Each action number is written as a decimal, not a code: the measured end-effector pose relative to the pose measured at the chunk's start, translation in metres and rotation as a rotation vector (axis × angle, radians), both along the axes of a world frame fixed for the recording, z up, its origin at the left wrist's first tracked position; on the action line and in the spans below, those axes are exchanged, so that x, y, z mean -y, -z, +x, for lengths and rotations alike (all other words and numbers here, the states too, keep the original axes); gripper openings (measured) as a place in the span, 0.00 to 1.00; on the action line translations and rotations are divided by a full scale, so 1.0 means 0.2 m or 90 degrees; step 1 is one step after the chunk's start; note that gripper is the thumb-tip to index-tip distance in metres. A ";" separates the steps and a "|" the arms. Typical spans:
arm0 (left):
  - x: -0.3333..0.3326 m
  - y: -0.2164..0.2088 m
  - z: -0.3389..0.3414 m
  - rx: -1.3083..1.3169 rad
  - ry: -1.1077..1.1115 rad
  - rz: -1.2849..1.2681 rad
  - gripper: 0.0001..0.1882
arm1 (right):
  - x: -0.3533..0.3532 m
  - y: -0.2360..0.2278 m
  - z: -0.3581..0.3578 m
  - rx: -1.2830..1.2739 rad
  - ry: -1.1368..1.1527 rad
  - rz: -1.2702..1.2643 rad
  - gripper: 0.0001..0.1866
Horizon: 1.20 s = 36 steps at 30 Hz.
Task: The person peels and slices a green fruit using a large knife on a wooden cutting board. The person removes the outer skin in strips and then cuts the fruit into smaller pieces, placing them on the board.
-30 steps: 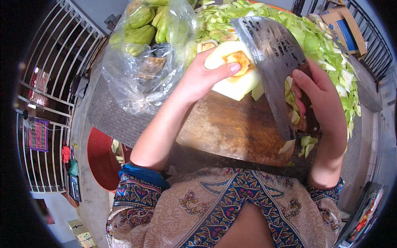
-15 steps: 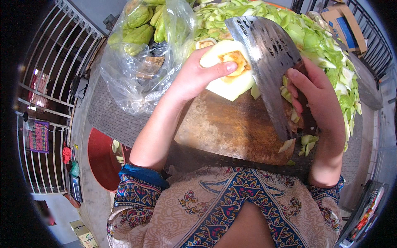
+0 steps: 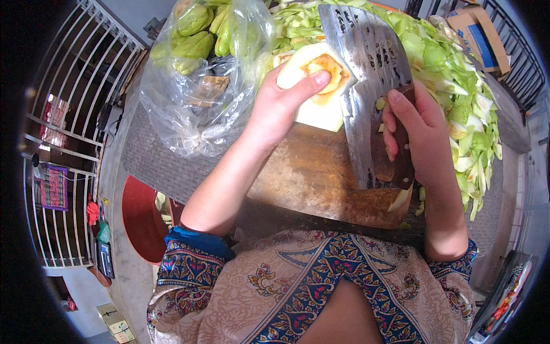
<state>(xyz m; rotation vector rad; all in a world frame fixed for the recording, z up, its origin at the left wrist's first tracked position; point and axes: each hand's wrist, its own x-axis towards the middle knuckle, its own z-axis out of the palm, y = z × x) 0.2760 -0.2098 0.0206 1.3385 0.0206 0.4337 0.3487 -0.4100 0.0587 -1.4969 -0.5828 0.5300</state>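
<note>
My left hand (image 3: 281,109) holds up a thick, pale piece of what looks like chayote (image 3: 322,112), its thumb pressed beside a browned patch on the cut face. A broad cleaver (image 3: 366,63) is in my right hand (image 3: 425,129), fingers closed round its brown handle. The blade stands nearly upright, its left edge against or very near the right side of the piece; exact contact is hard to tell. Below both hands lies a worn wooden cutting board (image 3: 309,178), with small scraps near its right corner. Part of the piece is hidden behind my left fingers.
A clear plastic bag (image 3: 195,123) with whole green chayotes (image 3: 192,46) sits at the far left. Cut green slices (image 3: 429,51) are heaped behind and right of the board. A red-brown tub (image 3: 140,221) stands low at the left; a cardboard box (image 3: 478,37) is far right.
The cleaver has shifted slightly left and away from me. My left hand has tilted and raised the chayote piece a little, and its lower edge now sits higher above the board.
</note>
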 end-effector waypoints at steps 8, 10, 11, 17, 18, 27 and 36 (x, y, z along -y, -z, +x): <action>0.08 0.00 -0.03 0.054 -0.082 -0.011 0.20 | -0.06 0.05 -0.11 0.049 0.035 0.071 0.09; 0.09 0.00 -0.03 0.082 -0.086 -0.017 0.20 | -0.08 0.06 -0.14 0.071 0.051 0.090 0.09; 0.09 0.00 -0.03 0.097 -0.091 -0.019 0.20 | -0.08 0.06 -0.16 0.076 0.056 0.099 0.09; 0.11 0.01 -0.04 0.172 -0.112 -0.014 0.22 | -0.10 0.08 -0.21 0.130 0.076 0.108 0.09; 0.11 0.01 -0.04 0.165 -0.113 -0.006 0.23 | -0.10 0.09 -0.21 0.136 0.079 0.112 0.08; 0.12 -0.02 -0.06 0.199 -0.128 0.004 0.23 | -0.10 0.08 -0.26 0.140 0.080 0.150 0.07; 0.04 -0.12 -0.09 0.048 -0.011 -0.050 0.23 | -0.07 0.01 -0.16 0.089 0.011 0.100 0.09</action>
